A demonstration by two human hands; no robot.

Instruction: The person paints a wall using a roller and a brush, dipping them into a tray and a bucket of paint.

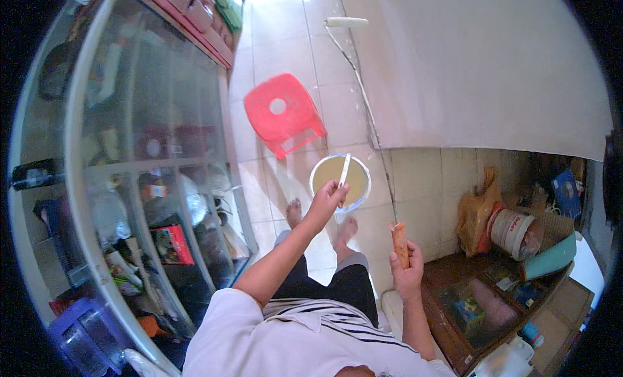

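Note:
My left hand is closed around a slim white stick. The stick slants up from the fingers above a round bucket of pale yellowish liquid; whether it touches the liquid I cannot tell. In my right hand is the orange grip of a long-handled paint roller. Its thin rod runs away from me to a white roller sleeve at the far end, beside a large pale wall panel. The bucket stands on the tiles just ahead of my bare feet.
A red plastic stool stands beyond the bucket, slightly left. Along the left runs a glass-fronted cabinet full of goods. At right, a brown wooden glass-topped case sits near an orange plastic bag and a white tub.

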